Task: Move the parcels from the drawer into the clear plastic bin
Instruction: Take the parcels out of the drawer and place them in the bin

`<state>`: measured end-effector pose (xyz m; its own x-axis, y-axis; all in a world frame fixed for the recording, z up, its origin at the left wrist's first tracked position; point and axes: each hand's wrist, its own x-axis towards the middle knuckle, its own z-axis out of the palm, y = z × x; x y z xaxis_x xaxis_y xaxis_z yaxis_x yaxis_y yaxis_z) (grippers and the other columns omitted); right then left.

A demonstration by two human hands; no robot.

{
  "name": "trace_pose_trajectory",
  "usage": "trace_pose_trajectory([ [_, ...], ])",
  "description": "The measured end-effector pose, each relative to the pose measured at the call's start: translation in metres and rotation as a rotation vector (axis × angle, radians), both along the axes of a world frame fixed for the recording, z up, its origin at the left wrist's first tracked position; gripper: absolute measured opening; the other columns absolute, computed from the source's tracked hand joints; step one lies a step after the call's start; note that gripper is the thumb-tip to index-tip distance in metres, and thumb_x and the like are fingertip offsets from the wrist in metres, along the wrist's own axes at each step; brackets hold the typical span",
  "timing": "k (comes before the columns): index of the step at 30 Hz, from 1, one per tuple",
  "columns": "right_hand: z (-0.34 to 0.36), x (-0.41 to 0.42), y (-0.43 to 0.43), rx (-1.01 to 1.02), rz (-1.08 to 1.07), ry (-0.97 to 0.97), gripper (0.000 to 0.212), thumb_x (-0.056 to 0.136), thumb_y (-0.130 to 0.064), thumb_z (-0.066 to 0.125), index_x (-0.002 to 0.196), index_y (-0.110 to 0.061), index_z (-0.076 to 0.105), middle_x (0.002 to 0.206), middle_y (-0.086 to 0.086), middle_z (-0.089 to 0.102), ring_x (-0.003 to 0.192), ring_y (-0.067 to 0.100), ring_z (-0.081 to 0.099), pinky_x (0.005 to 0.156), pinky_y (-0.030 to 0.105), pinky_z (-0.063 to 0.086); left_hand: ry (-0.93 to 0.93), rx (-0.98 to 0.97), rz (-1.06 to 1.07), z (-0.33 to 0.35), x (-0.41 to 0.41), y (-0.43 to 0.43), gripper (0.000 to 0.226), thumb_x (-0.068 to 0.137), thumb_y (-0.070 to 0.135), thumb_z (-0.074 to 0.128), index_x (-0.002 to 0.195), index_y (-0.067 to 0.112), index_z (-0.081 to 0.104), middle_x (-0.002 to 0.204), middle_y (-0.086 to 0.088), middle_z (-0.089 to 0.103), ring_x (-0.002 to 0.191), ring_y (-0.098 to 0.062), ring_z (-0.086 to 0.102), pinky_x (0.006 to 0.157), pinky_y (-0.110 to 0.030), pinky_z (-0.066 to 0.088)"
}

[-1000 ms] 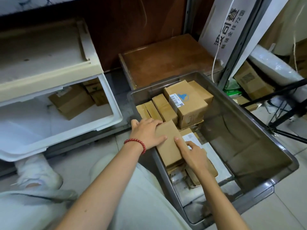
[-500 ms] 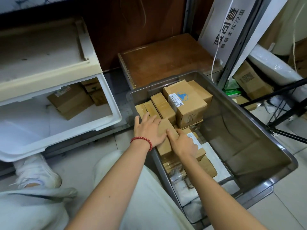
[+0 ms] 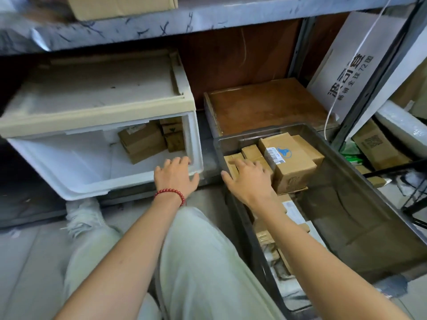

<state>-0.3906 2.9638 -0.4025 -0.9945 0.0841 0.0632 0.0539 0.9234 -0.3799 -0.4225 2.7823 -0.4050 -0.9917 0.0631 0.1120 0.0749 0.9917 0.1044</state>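
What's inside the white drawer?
A big brown parcel and some smaller parcels stacked beside it, in the white drawer's far right corner. The cabinet frame covers the drawer's back, so more could hide there.

Matt brown cardboard parcels (image 3: 292,162) sit in a glossy, smoky clear plastic bin (image 3: 360,204); the drawer (image 3: 76,179) at left is smooth white plastic.

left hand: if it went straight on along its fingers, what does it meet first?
Likely the small brown parcels stacked at the right wall of the drawer. The open left hand has its fingertips at the front rim, pointing inward. Depth is unclear, so it might touch the rim first.
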Motion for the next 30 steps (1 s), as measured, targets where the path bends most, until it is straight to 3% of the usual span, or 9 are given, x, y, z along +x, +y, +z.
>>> trace_pose_trajectory([
  [4,0.013,-0.010,-0.069,-0.044,0.196,0.015,0.048,0.094,-0.053,0.045,0.135,-0.028,0.050,0.134,0.001,0.054,0.126,0.026,0.042,0.098,0.040,0.036,-0.025,-0.007,0.178,0.002,0.024,-0.072,0.042,0.090,0.050,0.049,0.124,0.026,0.050,0.119,-0.001,0.059,0.111,-0.026,0.051,0.087,-0.040,0.039],
  [8,0.013,-0.011,-0.133,-0.073,0.254,0.022,0.045,0.094,-0.049,0.047,0.132,-0.025,0.051,0.130,0.003,0.056,0.123,0.025,0.043,0.095,0.039,0.038,-0.050,0.056,0.317,-0.002,0.043,-0.113,0.046,0.090,0.048,0.050,0.129,0.024,0.047,0.126,-0.003,0.056,0.117,-0.027,0.048,0.088,-0.039,0.041],
  [12,-0.003,-0.011,-0.164,-0.015,0.281,-0.008,0.043,0.095,-0.045,0.048,0.132,-0.024,0.049,0.130,0.004,0.053,0.123,0.026,0.041,0.095,0.039,0.038,0.005,0.055,0.300,-0.006,0.043,-0.125,0.044,0.090,0.045,0.049,0.128,0.024,0.047,0.124,-0.001,0.057,0.116,-0.026,0.050,0.086,-0.038,0.041],
  [16,-0.020,-0.020,-0.177,0.035,0.308,-0.051,0.051,0.093,-0.046,0.051,0.138,-0.025,0.043,0.137,0.004,0.048,0.129,0.026,0.036,0.100,0.039,0.035,-0.089,0.087,0.337,-0.015,0.034,-0.137,0.049,0.089,0.043,0.052,0.133,0.023,0.041,0.129,-0.004,0.054,0.117,-0.029,0.050,0.088,-0.038,0.041],
  [26,-0.050,-0.111,-0.214,0.102,0.288,-0.011,0.051,0.095,-0.039,0.050,0.142,-0.021,0.037,0.143,0.007,0.042,0.131,0.027,0.035,0.102,0.040,0.036,-0.056,0.093,0.369,-0.047,-0.028,-0.173,0.046,0.092,0.040,0.048,0.132,0.018,0.043,0.125,-0.008,0.057,0.112,-0.033,0.054,0.086,-0.043,0.041],
  [30,-0.062,-0.167,-0.219,0.175,0.307,-0.070,0.055,0.096,-0.036,0.050,0.146,-0.021,0.032,0.147,0.010,0.036,0.135,0.031,0.031,0.106,0.043,0.034,-0.099,0.165,0.422,-0.071,-0.064,-0.185,0.048,0.094,0.039,0.046,0.137,0.019,0.039,0.132,-0.009,0.053,0.117,-0.034,0.051,0.090,-0.043,0.040],
])
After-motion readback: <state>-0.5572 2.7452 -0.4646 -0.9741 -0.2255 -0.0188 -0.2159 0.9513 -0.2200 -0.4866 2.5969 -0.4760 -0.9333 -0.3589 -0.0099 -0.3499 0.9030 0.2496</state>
